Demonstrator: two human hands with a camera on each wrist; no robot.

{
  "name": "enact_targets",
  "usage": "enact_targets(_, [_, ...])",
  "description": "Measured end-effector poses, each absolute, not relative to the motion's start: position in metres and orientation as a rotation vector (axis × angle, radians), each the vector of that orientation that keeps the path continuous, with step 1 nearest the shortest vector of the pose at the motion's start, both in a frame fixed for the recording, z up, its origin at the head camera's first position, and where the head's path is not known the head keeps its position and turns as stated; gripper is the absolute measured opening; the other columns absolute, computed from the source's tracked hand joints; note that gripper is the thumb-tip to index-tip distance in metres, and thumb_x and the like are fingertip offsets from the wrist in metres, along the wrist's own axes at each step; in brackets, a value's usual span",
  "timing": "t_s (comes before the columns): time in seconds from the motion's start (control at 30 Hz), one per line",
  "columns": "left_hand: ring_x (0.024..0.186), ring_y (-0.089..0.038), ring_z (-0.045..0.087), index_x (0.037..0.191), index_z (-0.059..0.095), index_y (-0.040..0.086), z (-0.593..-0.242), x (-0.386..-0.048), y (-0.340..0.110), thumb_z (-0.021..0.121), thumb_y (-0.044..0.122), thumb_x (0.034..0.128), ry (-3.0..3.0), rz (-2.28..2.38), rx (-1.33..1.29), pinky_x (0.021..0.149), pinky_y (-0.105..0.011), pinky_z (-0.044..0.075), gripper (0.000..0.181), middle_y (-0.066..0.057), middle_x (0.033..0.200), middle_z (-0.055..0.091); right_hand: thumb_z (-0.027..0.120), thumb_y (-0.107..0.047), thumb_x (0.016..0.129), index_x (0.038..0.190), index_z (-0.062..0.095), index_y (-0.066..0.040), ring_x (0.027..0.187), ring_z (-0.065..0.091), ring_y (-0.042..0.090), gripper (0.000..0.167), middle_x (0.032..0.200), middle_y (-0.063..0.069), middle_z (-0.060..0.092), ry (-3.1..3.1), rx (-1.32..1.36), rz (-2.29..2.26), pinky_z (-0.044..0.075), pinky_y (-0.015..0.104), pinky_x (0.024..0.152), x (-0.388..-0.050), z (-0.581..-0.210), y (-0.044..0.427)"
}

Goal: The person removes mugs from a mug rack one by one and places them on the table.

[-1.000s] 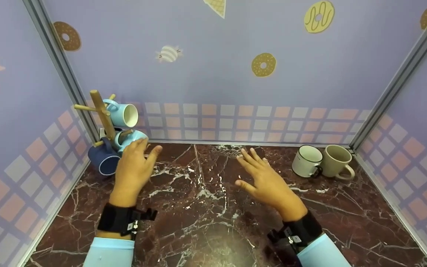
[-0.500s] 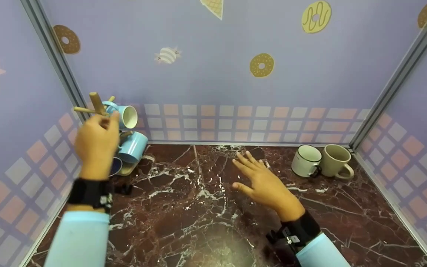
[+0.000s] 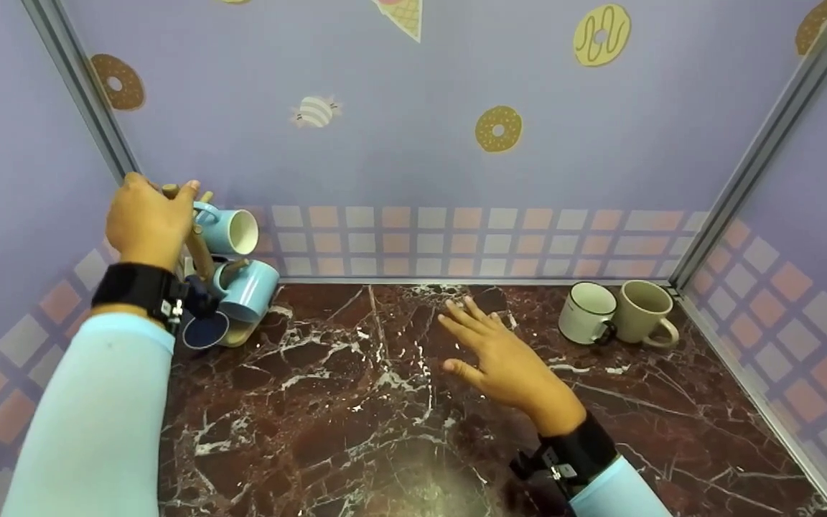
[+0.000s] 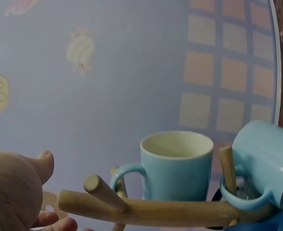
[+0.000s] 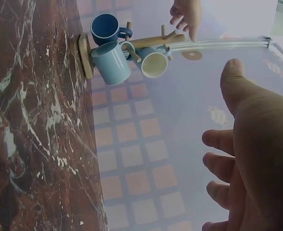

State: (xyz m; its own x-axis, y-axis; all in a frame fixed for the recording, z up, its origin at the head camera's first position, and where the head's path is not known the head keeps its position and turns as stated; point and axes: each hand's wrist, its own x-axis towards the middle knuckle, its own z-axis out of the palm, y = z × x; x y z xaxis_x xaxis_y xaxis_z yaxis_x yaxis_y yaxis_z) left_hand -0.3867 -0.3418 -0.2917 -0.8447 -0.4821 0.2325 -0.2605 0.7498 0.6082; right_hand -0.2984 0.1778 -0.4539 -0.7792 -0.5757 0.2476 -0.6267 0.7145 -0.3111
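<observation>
My left hand (image 3: 146, 219) hovers by the top of a wooden mug tree (image 3: 200, 256) at the far left, its fingers loosely bent. In the left wrist view a gap separates that hand from the post's end (image 4: 71, 201); it holds nothing. Two light blue mugs hang from the pegs, an upper mug (image 3: 216, 231) and a lower mug (image 3: 255, 287). A dark blue mug (image 5: 104, 29) hangs low on the near side, partly hidden by the left wrist in the head view. Fingers spread, my right hand (image 3: 510, 366) is held over the middle of the counter, holding nothing.
A white mug with a dark rim (image 3: 586, 316) and a beige mug (image 3: 639, 312) stand side by side at the back right. The dark red marble counter (image 3: 356, 431) is enclosed by patterned purple walls (image 3: 385, 143) at the back and sides.
My left hand has moved left and up, from in front of the lower light blue mug to the top of the mug tree. The right hand has stayed nearly still.
</observation>
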Motion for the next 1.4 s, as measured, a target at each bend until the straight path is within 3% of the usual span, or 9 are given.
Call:
enact_targets(0.1, [0.137,-0.058,0.064,0.157,0.052,-0.013,-0.288,-0.392,-0.348,0.055,0.075,0.1080,-2.618,-0.744,0.570,0.097,-0.063,0.059,0.101,-0.039,0.152,0.063,0.052,-0.068,0.112,0.179,0.036,-0.022,0.179,0.015,0.035,0.082,0.190,-0.005,0.017,-2.784,0.995,0.571,0.016,0.067,0.142,-0.294,-0.453,0.174])
enact_targets(0.27, [0.124,-0.053,0.071,0.147,0.067,-0.010,-0.284,-0.401,-0.355,0.061,0.070,0.1084,-2.672,-0.654,0.598,0.068,-0.044,0.056,0.089,-0.038,0.143,0.071,0.050,-0.070,0.112,0.179,0.034,-0.023,0.179,0.014,0.035,0.084,0.191,-0.004,0.015,-2.788,1.044,0.551,0.017,0.067,0.142,-0.285,-0.452,0.167])
enact_targets(0.47, [0.117,-0.052,0.075,0.143,0.072,-0.008,-0.279,-0.410,-0.354,0.067,0.066,0.1080,-2.691,-0.588,0.614,0.060,-0.040,0.054,0.081,-0.035,0.138,0.075,0.051,-0.068,0.113,0.180,0.033,-0.024,0.179,0.014,0.034,0.083,0.190,-0.005,0.014,-2.773,1.110,0.521,0.017,0.068,0.141,-0.280,-0.453,0.159])
enact_targets(0.6, [0.113,-0.053,0.076,0.135,0.074,-0.011,-0.279,-0.410,-0.357,0.068,0.060,0.1088,-2.684,-0.555,0.606,0.062,-0.042,0.056,0.076,-0.036,0.132,0.077,0.050,-0.071,0.112,0.179,0.034,-0.025,0.179,0.012,0.032,0.083,0.190,-0.008,0.013,-2.777,1.138,0.514,0.018,0.069,0.140,-0.277,-0.455,0.154])
enact_targets(0.8, [0.122,-0.057,0.071,0.134,0.070,-0.016,-0.278,-0.404,-0.367,0.064,0.047,0.1133,-2.729,-0.515,0.612,0.081,-0.056,0.062,0.067,-0.041,0.137,0.072,0.047,-0.074,0.111,0.180,0.031,-0.026,0.179,0.012,0.032,0.086,0.190,-0.011,0.010,-2.781,1.201,0.516,0.018,0.069,0.140,-0.271,-0.457,0.148])
enact_targets(0.93, [0.123,-0.058,0.070,0.133,0.069,-0.019,-0.273,-0.403,-0.370,0.064,0.043,0.1140,-2.748,-0.499,0.591,0.089,-0.059,0.063,0.065,-0.043,0.137,0.070,0.047,-0.074,0.112,0.181,0.030,-0.028,0.179,0.012,0.032,0.085,0.190,-0.012,0.009,-2.755,1.232,0.531,0.017,0.068,0.141,-0.269,-0.454,0.146])
enact_targets(1.4, [0.122,-0.062,0.069,0.137,0.067,-0.020,-0.273,-0.396,-0.377,0.063,0.038,0.1157,-2.732,-0.515,0.530,0.094,-0.065,0.063,0.062,-0.044,0.137,0.069,0.052,-0.071,0.112,0.181,0.030,-0.029,0.179,0.011,0.031,0.084,0.190,-0.013,0.009,-2.762,1.230,0.569,0.018,0.069,0.141,-0.270,-0.450,0.150])
